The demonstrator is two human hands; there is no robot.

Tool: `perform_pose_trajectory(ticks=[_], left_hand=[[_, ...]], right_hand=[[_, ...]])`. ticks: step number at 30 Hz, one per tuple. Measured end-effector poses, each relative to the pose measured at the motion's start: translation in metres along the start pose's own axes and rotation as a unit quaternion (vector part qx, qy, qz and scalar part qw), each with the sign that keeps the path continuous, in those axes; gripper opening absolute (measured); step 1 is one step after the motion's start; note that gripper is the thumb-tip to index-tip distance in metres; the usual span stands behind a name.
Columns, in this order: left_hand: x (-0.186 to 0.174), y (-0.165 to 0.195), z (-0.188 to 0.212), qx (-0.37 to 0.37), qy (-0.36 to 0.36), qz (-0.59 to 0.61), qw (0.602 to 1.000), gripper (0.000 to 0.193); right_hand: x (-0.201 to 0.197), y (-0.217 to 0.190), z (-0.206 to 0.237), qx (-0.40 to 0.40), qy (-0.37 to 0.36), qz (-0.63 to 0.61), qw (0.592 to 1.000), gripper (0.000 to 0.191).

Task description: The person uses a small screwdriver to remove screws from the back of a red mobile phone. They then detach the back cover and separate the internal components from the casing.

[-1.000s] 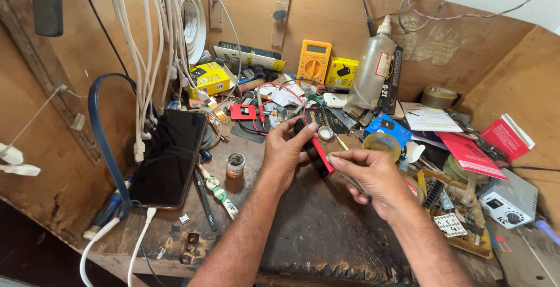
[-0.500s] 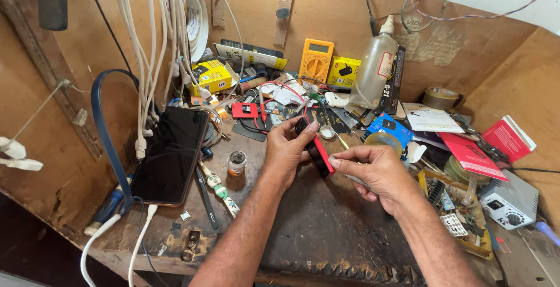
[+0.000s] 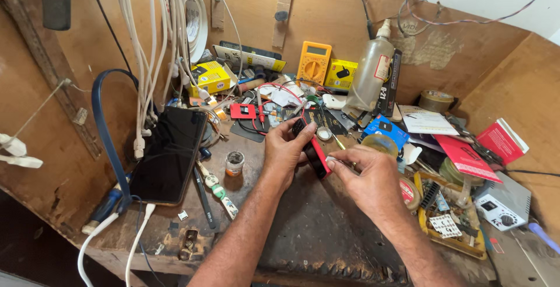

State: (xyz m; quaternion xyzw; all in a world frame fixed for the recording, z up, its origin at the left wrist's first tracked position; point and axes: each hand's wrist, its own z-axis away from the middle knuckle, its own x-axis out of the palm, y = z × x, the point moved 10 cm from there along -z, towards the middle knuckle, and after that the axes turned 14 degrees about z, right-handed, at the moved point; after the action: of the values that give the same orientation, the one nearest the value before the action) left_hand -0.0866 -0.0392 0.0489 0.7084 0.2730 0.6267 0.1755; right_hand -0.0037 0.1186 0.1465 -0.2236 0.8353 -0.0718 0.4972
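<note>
Two bare hands meet over the dark, scuffed mat (image 3: 326, 234) at the middle of the wooden bench (image 3: 116, 246). Left hand (image 3: 287, 147) wraps a small slim phone (image 3: 315, 151), black w/ a glossy red edge, tilted on its long side; fingers curl over its top end. Right hand (image 3: 367, 179) is pinched narrow, thumb & forefinger touching the phone's lower red edge; can't tell if a tool sits btwn them. Just left of the hands: a little round jar (image 3: 234, 163). Farther left, a large smooth black smartphone (image 3: 169, 154) leans w/ white cables (image 3: 140, 88) hanging by it. Behind: boxy yellow meter (image 3: 313, 63), cloudy plastic bottle (image 3: 373, 71), red booklet (image 3: 465, 157).
</note>
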Motion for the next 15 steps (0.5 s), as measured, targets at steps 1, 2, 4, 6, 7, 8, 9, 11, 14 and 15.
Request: perform_pose_trajectory(ticks=[1, 2, 4, 6, 7, 8, 9, 11, 14, 15], left_hand=[[0.0, -0.001, 0.0, 0.001, 0.001, 0.003, 1.0, 0.037], [0.001, -0.001, -0.001, 0.003, 0.0, 0.006, 1.0, 0.037], [0.002, 0.001, -0.001, 0.012, 0.001, -0.006, 1.0, 0.037], [0.003, 0.003, -0.001, 0.018, 0.0, -0.01, 1.0, 0.037], [0.003, 0.003, 0.0, 0.018, 0.0, -0.007, 1.0, 0.037], [0.002, 0.004, 0.0, 0.02, 0.001, -0.005, 1.0, 0.037], [0.002, 0.006, 0.0, 0.018, -0.003, -0.003, 1.0, 0.037], [0.004, 0.005, 0.001, 0.007, -0.01, 0.005, 1.0, 0.036], [0.002, 0.003, -0.002, -0.007, 0.005, -0.007, 1.0, 0.035], [0.0, 0.003, -0.003, -0.008, 0.009, 0.002, 1.0, 0.034]], right_hand=[[-0.003, -0.005, 0.001, -0.017, 0.008, 0.003, 1.0, 0.017], [-0.006, -0.009, 0.002, -0.036, 0.019, 0.007, 0.999, 0.016], [-0.009, -0.013, 0.005, -0.057, 0.031, 0.006, 0.998, 0.016], [-0.008, -0.013, 0.006, -0.063, 0.04, -0.002, 0.997, 0.017], [-0.012, -0.016, 0.007, -0.087, 0.058, 0.002, 0.995, 0.016], [-0.017, -0.018, 0.005, -0.113, 0.075, 0.005, 0.991, 0.016], [-0.018, -0.023, 0.004, -0.141, 0.094, 0.006, 0.986, 0.015], [0.009, 0.018, -0.004, 0.057, -0.028, -0.076, 0.995, 0.018], [0.027, 0.04, -0.004, 0.175, -0.086, -0.148, 0.97, 0.022], [0.028, 0.042, -0.004, 0.187, -0.088, -0.164, 0.965, 0.023]])
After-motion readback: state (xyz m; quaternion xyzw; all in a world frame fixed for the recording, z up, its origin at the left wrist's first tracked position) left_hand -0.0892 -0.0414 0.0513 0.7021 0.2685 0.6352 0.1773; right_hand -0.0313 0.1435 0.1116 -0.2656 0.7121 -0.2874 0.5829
